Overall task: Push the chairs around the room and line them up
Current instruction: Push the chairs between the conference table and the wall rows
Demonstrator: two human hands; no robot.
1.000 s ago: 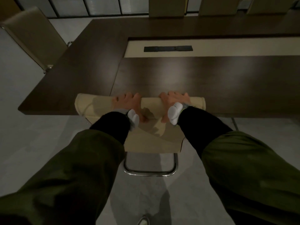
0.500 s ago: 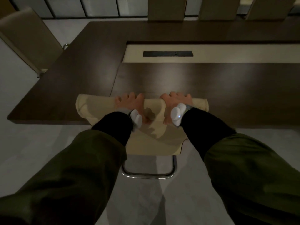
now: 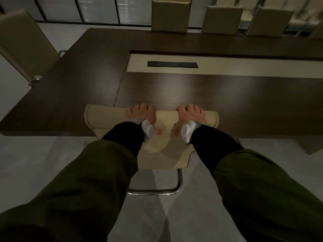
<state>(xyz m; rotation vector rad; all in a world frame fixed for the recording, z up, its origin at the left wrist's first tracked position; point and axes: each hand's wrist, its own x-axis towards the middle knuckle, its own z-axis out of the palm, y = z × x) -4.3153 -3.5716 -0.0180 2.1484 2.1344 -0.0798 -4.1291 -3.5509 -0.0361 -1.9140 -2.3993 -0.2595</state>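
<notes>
Chair (image 3: 162,154) in cream upholstery stands right before me at the near edge of the long dark bench (image 3: 218,95), its backrest top at the bench's rim, its seat hidden beneath. My left hand (image 3: 142,114) and right hand (image 3: 191,113) both grip the rolled top of the backrest, fingers curled over the far side, thumbs down on the near face, a white wrist device on each. A chrome loop of the frame (image 3: 157,191) rests on the pale grey floor (image 3: 43,154) below. The bench carries a cream inset strip (image 3: 244,67) with a black panel (image 3: 172,64) set into it. Another chair (image 3: 22,42) stands angled at the bench's left end; three more (image 3: 170,16) line the far side, the rightmost ones blurred. Glazed partitions (image 3: 97,9) close the room beyond. My olive sleeves cover much of the floor and the chair's sides.
</notes>
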